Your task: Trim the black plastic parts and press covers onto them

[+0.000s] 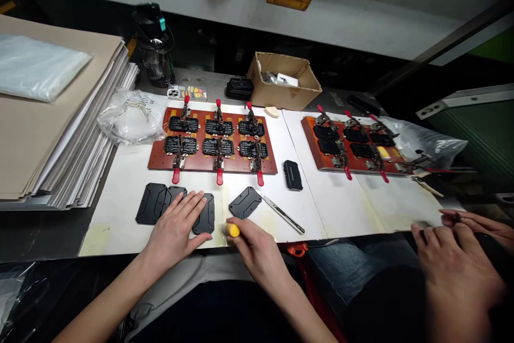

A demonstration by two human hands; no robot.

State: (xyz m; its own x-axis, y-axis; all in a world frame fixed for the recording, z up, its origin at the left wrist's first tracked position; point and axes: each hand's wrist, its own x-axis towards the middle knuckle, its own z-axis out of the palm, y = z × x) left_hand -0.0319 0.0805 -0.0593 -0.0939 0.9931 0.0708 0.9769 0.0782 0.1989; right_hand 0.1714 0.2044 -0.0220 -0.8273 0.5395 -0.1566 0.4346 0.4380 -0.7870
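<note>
My left hand [174,225] lies flat, fingers spread, over several matte black plastic plates, touching the plate [204,215] beneath its fingertips and the overlapping pair [151,204] beside it. My right hand [257,246] grips a small yellow handle [232,229], and the rest of that tool is hidden. Just beyond it lie another black plate [244,203] and a steel utility knife [283,214]. A brown fixture board [160,158] with red-handled toggle clamps holds several black parts, above my hands.
A second clamp board [317,142] lies to the right, near a co-worker's hands [453,257]. A loose black part [293,175] sits on the white work sheet [120,193]. A cardboard box [281,83], stacked sheets [60,118] and a bottle [155,46] stand beyond.
</note>
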